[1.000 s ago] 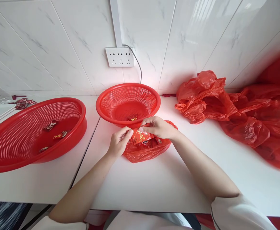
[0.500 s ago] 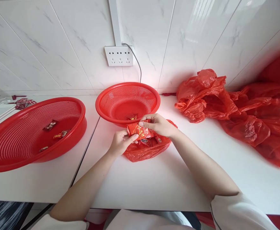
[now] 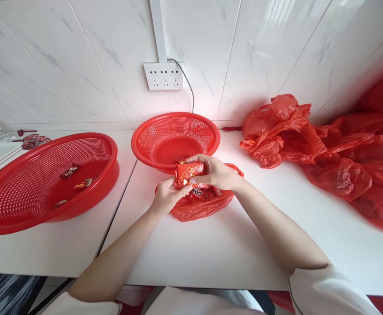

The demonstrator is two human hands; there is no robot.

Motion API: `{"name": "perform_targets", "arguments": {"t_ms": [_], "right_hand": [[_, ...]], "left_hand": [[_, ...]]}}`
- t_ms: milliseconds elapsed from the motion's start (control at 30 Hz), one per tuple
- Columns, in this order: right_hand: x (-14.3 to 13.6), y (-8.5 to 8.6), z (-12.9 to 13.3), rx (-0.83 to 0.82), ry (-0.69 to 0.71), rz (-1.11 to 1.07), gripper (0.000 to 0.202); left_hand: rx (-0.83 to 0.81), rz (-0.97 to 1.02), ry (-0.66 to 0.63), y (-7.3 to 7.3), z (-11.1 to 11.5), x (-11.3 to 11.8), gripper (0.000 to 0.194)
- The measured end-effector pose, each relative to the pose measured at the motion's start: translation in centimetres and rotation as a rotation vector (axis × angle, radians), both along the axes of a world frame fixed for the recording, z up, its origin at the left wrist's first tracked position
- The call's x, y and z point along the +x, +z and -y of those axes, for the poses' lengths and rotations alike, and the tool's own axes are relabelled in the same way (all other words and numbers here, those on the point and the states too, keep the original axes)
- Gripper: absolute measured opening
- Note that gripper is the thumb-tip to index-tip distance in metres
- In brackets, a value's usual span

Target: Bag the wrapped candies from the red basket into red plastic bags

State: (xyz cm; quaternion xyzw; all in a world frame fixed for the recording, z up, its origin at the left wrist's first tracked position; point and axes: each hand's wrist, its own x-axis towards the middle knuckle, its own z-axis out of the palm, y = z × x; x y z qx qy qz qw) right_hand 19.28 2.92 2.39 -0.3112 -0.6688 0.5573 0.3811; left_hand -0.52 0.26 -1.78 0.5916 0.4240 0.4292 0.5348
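Note:
A red packet with gold print (image 3: 193, 171) is held between both hands over an open red plastic bag (image 3: 202, 212). My left hand (image 3: 166, 194) pinches its lower left corner, thumb on top. On the packet's right side, my right hand (image 3: 216, 174) grips with the thumb across the front and fingers behind. Below the packet, other red wrapped packets (image 3: 199, 192) lie in the bag. Just behind the hands stands a round red basket (image 3: 174, 120), with a small wrapped piece (image 3: 181, 159) in it partly hidden by the packet.
At the left, a larger red basket (image 3: 110, 166) holds several small wrapped pieces (image 3: 69, 170). Crumpled red plastic bags (image 3: 283, 131) are heaped at the right. Small packets (image 3: 35, 141) lie at the far left. A socket panel (image 3: 163, 76) with a cable is on the tiled wall.
My right hand has shifted its grip on the packet, its thumb now lower across the front. The packet is tilted more upright. The baskets and bags stay put.

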Motion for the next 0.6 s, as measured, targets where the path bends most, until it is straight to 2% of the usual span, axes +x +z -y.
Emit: {"name": "perform_targets", "arguments": {"t_ms": [200,300,367,467,533,600], "right_hand": [[-0.2,0.7,0.6,0.201,0.007,0.137,0.033],[0.2,1.2,0.6,0.231,0.059,0.224,0.026],[0.7,1.4,0.4,0.244,0.046,0.234,0.025],[1.7,1.7,0.1,0.248,-0.046,0.207,0.025],[2.5,2.0,-0.1,0.235,-0.114,0.215,0.028],[3.4,2.2,-0.3,0.218,-0.122,0.3,0.027]], "left_hand": [[0.043,-0.029,-0.005,0.5,0.2,-0.1,0.023],[0.126,-0.105,0.001,0.6,0.0,-0.4,0.027],[0.112,-0.119,-0.014,0.3,-0.4,-0.8,0.032],[-0.069,-0.03,-0.08,-0.2,-1.5,-1.5,0.056],[-0.241,0.026,-0.008,-0.3,-2.2,-1.9,0.07],[-0.414,0.064,0.122,-0.1,-2.8,-2.2,0.071]]}}
